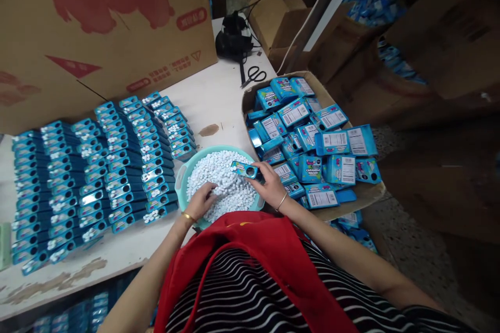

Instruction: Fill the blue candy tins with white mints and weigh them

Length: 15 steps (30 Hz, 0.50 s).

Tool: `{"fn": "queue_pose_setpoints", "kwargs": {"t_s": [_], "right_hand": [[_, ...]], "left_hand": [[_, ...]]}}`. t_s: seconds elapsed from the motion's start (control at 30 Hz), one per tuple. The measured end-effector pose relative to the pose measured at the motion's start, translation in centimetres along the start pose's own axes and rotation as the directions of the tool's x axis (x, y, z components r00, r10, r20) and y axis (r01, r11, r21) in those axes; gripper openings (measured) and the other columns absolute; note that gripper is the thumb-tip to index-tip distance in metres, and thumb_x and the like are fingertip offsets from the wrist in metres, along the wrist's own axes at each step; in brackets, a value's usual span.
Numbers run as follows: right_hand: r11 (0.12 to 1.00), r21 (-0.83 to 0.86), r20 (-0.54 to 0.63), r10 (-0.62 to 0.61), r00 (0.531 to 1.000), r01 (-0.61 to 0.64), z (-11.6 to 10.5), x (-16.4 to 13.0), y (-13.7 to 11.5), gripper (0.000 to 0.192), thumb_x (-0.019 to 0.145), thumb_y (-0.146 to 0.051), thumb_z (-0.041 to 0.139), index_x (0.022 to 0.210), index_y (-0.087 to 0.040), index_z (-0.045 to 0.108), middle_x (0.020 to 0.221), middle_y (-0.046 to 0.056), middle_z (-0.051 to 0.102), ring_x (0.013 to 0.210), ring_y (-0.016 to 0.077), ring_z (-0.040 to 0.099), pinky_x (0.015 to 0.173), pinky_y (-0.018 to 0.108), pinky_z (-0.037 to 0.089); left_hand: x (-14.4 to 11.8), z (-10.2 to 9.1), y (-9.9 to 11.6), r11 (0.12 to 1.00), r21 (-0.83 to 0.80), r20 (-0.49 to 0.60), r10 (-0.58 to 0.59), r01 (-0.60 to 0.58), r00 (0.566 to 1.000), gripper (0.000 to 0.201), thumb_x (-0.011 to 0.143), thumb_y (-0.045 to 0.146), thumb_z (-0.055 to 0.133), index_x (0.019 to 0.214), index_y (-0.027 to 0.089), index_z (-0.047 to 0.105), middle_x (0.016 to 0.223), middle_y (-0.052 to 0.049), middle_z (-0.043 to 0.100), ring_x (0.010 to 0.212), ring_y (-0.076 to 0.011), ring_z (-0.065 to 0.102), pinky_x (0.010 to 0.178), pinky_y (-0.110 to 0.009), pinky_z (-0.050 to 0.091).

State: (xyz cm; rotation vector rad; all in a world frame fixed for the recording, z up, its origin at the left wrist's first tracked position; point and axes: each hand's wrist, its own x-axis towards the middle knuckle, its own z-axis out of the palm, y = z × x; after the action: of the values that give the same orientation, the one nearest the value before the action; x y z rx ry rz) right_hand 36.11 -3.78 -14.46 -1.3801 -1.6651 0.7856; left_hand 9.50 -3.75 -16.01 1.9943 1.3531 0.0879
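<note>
Over a turquoise basin (pixel 181 179) heaped with small white pellet candies (pixel 219 166), my right hand (pixel 269 184) grips a small blue candy box (pixel 245 169). The box's top faces up, with a dark round hole at the end nearest my fingers. White pellets lie close around its far end. My left hand (pixel 201 200) is at the basin's left side, fingers curled down into the pellets. Its fingertips are partly hidden, so I cannot see what they pinch.
Rows of upright blue boxes (pixel 117 166), some with white pellets on top, stand left on the white table (pixel 211 88). A carton (pixel 339 213) of jumbled blue boxes is at right. Scissors (pixel 253 77) and a black device (pixel 234 36) lie behind. A large cardboard box (pixel 117 21) stands at back left.
</note>
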Motion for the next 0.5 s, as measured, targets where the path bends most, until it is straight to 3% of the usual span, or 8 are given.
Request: {"fn": "queue_pose_setpoints", "kwargs": {"t_s": [0.1, 0.27, 0.37, 0.5], "right_hand": [[1.0, -0.017, 0.007, -0.023, 1.0, 0.024, 0.2, -0.1, 0.1, 0.029, 0.084, -0.027, 0.059, 0.111, -0.02, 0.052, 0.103, 0.01, 0.058, 0.099, 0.0243, 0.059, 0.086, 0.038, 0.05], [0.99, -0.085, 0.1, -0.103, 0.99, 0.112, 1.2, -0.3, 0.2, 0.034, 0.081, -0.013, 0.054, 0.113, -0.02, 0.052, 0.106, 0.01, 0.058, 0.102, 0.0256, 0.058, 0.088, 0.041, 0.05], [0.975, -0.107, 0.163, -0.176, 0.971, 0.194, 1.7, -0.4, -0.2, 0.039, 0.077, -0.008, 0.05, 0.115, -0.017, 0.052, 0.106, 0.012, 0.059, 0.103, 0.0267, 0.056, 0.09, 0.043, 0.05], [0.961, -0.127, 0.22, -0.214, 0.952, 0.245, 1.9, -0.4, -0.9, 0.042, 0.075, -0.006, 0.05, 0.116, -0.017, 0.052, 0.106, 0.013, 0.058, 0.104, 0.0272, 0.054, 0.09, 0.044, 0.05]], "left_hand": [[-1.7, -3.5, 2.0, 0.992, -0.069, -0.037, 0.102, -0.104, 0.994, 0.023, 0.09, 0.031, 0.047, 0.107, 0.018, 0.053, 0.095, -0.005, 0.059, 0.085, -0.0152, 0.056, 0.079, -0.029, 0.046], [-2.9, -8.4, 6.9, 0.989, 0.032, -0.007, 0.143, -0.142, 0.99, 0.022, 0.092, 0.032, 0.045, 0.109, 0.02, 0.053, 0.099, -0.007, 0.059, 0.089, -0.0167, 0.056, 0.08, -0.032, 0.046], [-2.6, -9.7, 9.4, 0.968, 0.227, 0.065, 0.097, -0.11, 0.993, 0.019, 0.091, 0.028, 0.044, 0.104, 0.019, 0.055, 0.097, -0.006, 0.058, 0.084, -0.0181, 0.057, 0.075, -0.032, 0.047], [-1.8, -9.8, 12.7, 0.874, 0.484, 0.095, 0.0, -0.046, 0.995, 0.015, 0.088, 0.019, 0.042, 0.09, 0.018, 0.057, 0.086, -0.006, 0.056, 0.076, -0.0192, 0.056, 0.067, -0.032, 0.046]]}}
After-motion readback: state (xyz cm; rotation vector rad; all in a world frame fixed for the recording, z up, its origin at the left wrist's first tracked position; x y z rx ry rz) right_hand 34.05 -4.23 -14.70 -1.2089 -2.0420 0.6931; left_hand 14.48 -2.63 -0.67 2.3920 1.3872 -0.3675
